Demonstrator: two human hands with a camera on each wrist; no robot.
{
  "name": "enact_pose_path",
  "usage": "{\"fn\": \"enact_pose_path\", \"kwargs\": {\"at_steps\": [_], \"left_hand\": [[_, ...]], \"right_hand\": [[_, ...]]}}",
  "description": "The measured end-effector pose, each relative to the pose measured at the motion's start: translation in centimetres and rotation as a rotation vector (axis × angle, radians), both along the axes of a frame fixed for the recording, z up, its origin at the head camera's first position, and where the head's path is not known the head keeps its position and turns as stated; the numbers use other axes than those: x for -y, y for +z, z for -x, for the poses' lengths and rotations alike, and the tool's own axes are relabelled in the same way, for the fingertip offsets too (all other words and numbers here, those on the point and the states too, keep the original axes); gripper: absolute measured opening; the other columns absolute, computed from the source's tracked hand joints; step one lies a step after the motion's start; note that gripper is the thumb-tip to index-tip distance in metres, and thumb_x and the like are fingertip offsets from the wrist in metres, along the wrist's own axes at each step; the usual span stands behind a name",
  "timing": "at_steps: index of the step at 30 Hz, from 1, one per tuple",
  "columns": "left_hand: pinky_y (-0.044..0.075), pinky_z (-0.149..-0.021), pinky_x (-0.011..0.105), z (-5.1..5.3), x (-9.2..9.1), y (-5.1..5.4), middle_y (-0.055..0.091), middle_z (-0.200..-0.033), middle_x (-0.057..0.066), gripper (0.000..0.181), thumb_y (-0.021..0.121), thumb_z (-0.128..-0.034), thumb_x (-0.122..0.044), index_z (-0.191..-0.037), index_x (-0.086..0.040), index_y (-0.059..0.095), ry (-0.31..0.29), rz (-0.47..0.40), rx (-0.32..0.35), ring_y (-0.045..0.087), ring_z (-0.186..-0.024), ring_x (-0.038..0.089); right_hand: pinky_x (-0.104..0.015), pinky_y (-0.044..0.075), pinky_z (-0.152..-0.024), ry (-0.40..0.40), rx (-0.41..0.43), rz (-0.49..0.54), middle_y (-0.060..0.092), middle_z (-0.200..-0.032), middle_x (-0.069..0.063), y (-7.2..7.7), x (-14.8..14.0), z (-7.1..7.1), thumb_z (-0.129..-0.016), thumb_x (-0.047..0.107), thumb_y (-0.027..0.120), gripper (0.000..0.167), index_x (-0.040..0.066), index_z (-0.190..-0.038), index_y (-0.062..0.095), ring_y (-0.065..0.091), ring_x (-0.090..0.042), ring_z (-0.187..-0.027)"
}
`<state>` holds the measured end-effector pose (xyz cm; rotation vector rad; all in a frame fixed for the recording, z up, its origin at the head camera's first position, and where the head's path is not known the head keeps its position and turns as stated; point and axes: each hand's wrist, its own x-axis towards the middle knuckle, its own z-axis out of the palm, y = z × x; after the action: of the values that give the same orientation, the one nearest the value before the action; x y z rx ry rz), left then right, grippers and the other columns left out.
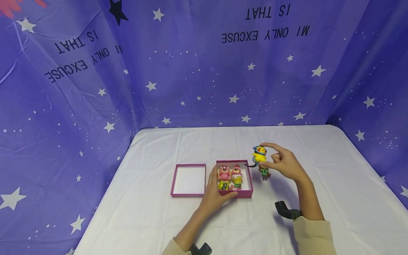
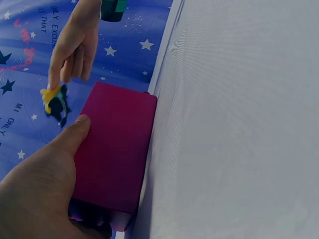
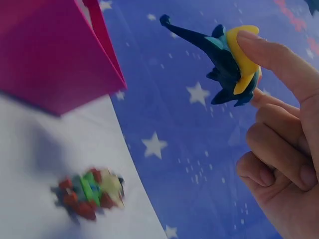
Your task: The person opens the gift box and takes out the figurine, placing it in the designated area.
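Lid and green figurine flank box; right fingers pinch yellow figurine.

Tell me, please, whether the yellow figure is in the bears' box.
Out: the right hand pinches the yellow figure apart from the bears' box.

The box lies open above; the left grip bars one side.

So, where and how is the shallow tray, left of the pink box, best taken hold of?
Probably by the left wall of the tray, pinched from the left: it is thin and raised, while the opposite wall lies close to the left hand and the pink box.
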<state>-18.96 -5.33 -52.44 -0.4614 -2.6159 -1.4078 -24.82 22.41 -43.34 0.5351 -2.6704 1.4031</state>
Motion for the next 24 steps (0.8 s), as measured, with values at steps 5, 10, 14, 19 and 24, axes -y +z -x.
{"fn": "enact_pose_path", "kwargs": {"at_steps": [5, 10, 14, 19, 24], "left_hand": [[0.028, -0.105, 0.048, -0.1, 0.0, 0.0, 0.015, -0.151, 0.010, 0.111, 0.075, -0.0711, -0.049, -0.149, -0.010, 0.006, -0.001, 0.001, 0.000, 0.023, -0.135, 0.031], [0.028, -0.104, 0.050, 0.0, 0.0, -0.1, 0.016, -0.151, 0.012, 0.110, 0.075, -0.0716, -0.048, -0.148, -0.008, 0.007, -0.007, -0.002, -0.020, 0.024, -0.135, 0.033], [0.027, -0.105, 0.049, 0.0, 0.0, -0.1, 0.016, -0.151, 0.010, 0.110, 0.074, -0.0718, -0.050, -0.148, -0.009, 0.007, -0.006, -0.003, -0.013, 0.022, -0.135, 0.031], [0.026, -0.105, 0.048, 0.0, 0.0, -0.1, 0.015, -0.152, 0.010, 0.110, 0.074, -0.0718, -0.050, -0.148, -0.009, 0.007, -0.005, 0.002, -0.010, 0.021, -0.136, 0.030], [0.027, -0.105, 0.049, 0.0, 0.1, -0.1, 0.015, -0.152, 0.010, 0.110, 0.074, -0.0717, -0.049, -0.149, -0.009, 0.007, -0.005, 0.000, -0.008, 0.022, -0.136, 0.031]], "right_hand": [[-0.027, 0.023, -0.038, 0.002, 0.065, 0.087, 0.019, -0.052, 0.002, 0.8, -2.1, -0.7, -0.076, 0.020, 0.077, 0.061, 0.012, -0.130, 0.050, 0.019, -0.008, -0.044], [-0.027, 0.022, -0.036, -0.018, 0.089, 0.145, 0.017, -0.053, -0.002, 1.3, -3.9, -1.5, -0.077, 0.014, 0.076, 0.058, 0.007, -0.129, 0.051, 0.018, -0.009, -0.046], [-0.027, 0.024, -0.037, -0.050, 0.110, 0.155, 0.016, -0.056, -0.002, 0.0, -5.9, -1.4, -0.076, 0.015, 0.076, 0.060, 0.009, -0.130, 0.052, 0.018, -0.012, -0.047], [-0.027, 0.025, -0.040, -0.108, 0.152, 0.126, 0.017, -0.057, 0.001, -2.9, -8.7, -0.6, -0.077, 0.022, 0.076, 0.062, 0.016, -0.133, 0.051, 0.019, -0.012, -0.048], [-0.030, 0.028, -0.047, -0.132, 0.203, 0.124, 0.017, -0.057, 0.001, -4.6, -10.2, -0.6, -0.078, 0.023, 0.075, 0.061, 0.015, -0.133, 0.050, 0.020, -0.010, -0.048]]}}
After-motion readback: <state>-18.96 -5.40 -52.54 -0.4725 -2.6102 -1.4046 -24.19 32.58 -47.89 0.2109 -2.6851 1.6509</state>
